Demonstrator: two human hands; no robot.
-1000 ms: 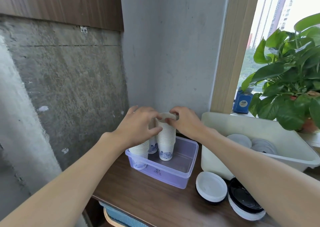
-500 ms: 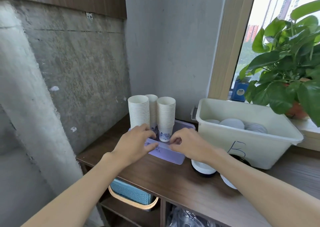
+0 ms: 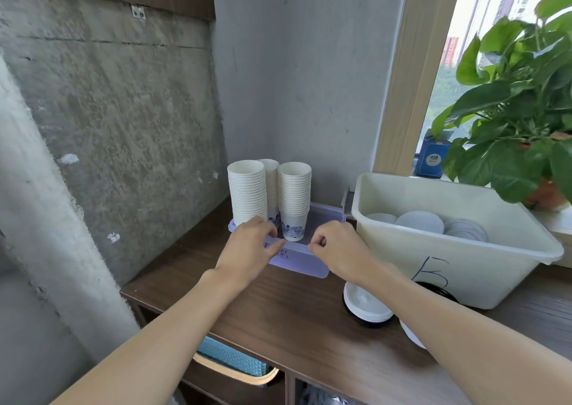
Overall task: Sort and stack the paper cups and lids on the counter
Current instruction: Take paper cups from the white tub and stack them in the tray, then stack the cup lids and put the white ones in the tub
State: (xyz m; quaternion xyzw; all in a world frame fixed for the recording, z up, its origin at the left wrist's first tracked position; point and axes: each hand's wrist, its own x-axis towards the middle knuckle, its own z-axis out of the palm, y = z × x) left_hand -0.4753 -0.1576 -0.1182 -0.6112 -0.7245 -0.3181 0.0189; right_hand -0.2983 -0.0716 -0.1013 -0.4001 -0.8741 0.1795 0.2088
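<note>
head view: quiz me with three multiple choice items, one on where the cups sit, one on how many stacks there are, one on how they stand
1. Where do the cup stacks stand?
A. in the purple box
B. in a metal sink
C. on the floor

2. How many cup stacks are there?
A. two
B. three
C. five

3. How do the stacks stand?
A. on their sides
B. upside down
C. upright, mouths up

Answers:
1 A, the bases of the stacks sit within the purple box's walls.
2 B, two stacks show in front and one behind, between them.
3 C, the open rims show at the top of each stack.
</note>
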